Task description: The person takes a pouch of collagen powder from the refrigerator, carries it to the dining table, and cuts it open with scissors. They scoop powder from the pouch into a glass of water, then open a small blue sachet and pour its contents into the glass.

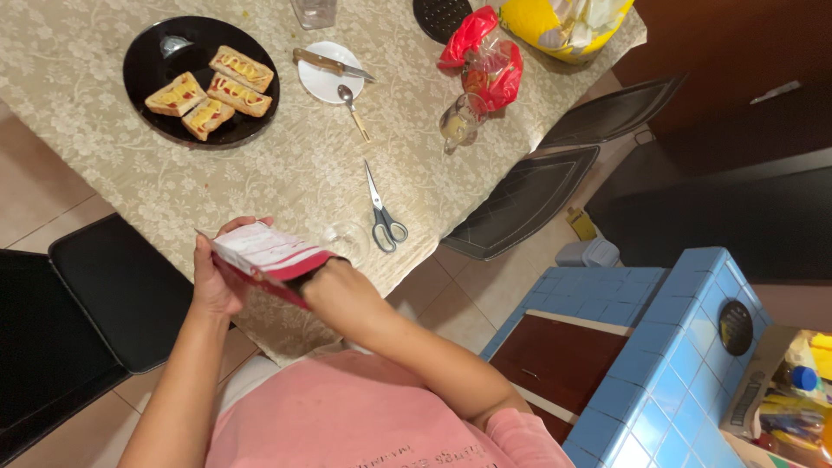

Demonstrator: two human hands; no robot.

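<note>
My left hand grips a red and white food pouch from its left side, just over the near edge of the table. My right hand reaches into the pouch's open end, so its fingers are hidden inside. Grey-handled scissors lie on the cream patterned tablecloth just right of the pouch. Further back sits a black plate with several bread slices topped with yellow and red sauce.
A small white saucer carries a knife, with a spoon beside it. A glass jug, red plastic bag and yellow bag stand at the right. Black chairs and a blue tiled counter flank the table.
</note>
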